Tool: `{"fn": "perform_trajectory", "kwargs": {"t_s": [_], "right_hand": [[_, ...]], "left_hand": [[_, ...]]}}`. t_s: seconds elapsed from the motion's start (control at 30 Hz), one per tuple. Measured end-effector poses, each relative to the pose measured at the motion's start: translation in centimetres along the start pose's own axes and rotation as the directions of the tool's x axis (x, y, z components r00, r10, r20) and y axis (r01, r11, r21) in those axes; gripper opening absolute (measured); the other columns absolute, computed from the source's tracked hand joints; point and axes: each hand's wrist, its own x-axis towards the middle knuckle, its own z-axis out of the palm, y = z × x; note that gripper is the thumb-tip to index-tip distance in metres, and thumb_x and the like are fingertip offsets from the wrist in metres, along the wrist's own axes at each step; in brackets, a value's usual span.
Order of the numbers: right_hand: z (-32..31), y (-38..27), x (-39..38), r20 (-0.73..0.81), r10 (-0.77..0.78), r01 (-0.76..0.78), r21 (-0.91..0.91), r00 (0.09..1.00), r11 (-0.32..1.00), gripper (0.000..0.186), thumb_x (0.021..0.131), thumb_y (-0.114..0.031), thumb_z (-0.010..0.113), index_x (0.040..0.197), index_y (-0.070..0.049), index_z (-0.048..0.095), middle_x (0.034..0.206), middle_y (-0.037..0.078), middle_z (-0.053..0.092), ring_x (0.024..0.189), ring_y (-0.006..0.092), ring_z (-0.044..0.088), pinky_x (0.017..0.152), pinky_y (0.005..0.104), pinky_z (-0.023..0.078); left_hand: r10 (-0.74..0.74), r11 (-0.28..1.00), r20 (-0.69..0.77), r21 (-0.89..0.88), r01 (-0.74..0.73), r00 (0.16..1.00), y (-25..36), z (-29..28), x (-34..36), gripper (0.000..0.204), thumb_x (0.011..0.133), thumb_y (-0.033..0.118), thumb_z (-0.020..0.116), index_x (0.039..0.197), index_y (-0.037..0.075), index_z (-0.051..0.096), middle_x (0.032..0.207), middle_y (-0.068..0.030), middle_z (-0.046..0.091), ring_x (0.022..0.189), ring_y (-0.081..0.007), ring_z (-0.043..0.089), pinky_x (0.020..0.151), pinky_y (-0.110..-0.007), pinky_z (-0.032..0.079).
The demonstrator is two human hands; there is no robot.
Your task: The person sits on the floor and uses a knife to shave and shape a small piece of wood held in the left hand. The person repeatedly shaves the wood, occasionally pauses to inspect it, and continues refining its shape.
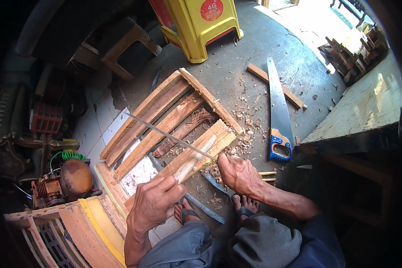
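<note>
My left hand [156,201] is closed round the near end of a pale, whittled wood piece [195,160], which lies along the near slat of a slatted wooden frame [147,102]. My right hand [240,175] grips the end of a long, thin metal tool [165,133], which slants up and left across the wood piece and frame. It shows nearly edge-on, so I cannot tell whether it is a blade or a file; its handle is hidden in my fist. A carved wooden part [183,129] shows between the frame's slats.
A handsaw [279,107] with a blue and orange handle lies on the floor at right, over a wood strip [295,96]. Wood shavings [248,118] are scattered about. A yellow stool [201,33] stands ahead, a compressor [67,181] at left, a worn bench [366,102] at right.
</note>
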Motion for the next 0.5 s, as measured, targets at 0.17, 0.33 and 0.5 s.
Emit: {"fn": "perform_trajectory", "kwargs": {"t_s": [0.17,0.33,0.5], "right_hand": [[1.4,3.0,0.9,0.103,0.26,-0.25,-0.105,0.96,0.963,0.014,0.098,-0.016,0.048,0.102,-0.003,0.044,0.078,0.023,0.066,0.07,0.0462,0.068,0.053,0.0575,0.052],[0.6,0.9,-0.5,0.02,0.018,-0.018,-0.034,1.0,0.999,0.012,0.095,-0.012,0.051,0.097,-0.002,0.045,0.083,0.023,0.067,0.068,0.0439,0.068,0.051,0.0548,0.052],[0.3,0.2,-0.4,-0.014,0.003,-0.003,-0.008,1.0,1.0,0.011,0.095,-0.011,0.05,0.098,-0.002,0.044,0.078,0.023,0.066,0.068,0.0428,0.068,0.055,0.0543,0.053]], "left_hand": [[0.032,0.999,0.022,0.026,-0.033,0.999,0.4,-0.2,0.2,0.035,0.063,0.012,0.081,0.09,0.012,0.059,0.078,-0.003,0.052,0.068,-0.0238,0.06,0.054,-0.039,0.049],[0.007,1.0,0.092,0.011,-0.008,0.996,0.7,-0.7,0.2,0.041,0.055,-0.005,0.072,0.092,0.008,0.062,0.089,-0.0099,0.065,0.073,-0.0285,0.067,0.056,-0.038,0.054],[0.022,0.999,0.077,0.029,-0.025,0.997,1.0,-0.7,0.7,0.04,0.055,-0.005,0.072,0.091,0.008,0.062,0.086,-0.0095,0.063,0.069,-0.0287,0.066,0.054,-0.039,0.052]]}}
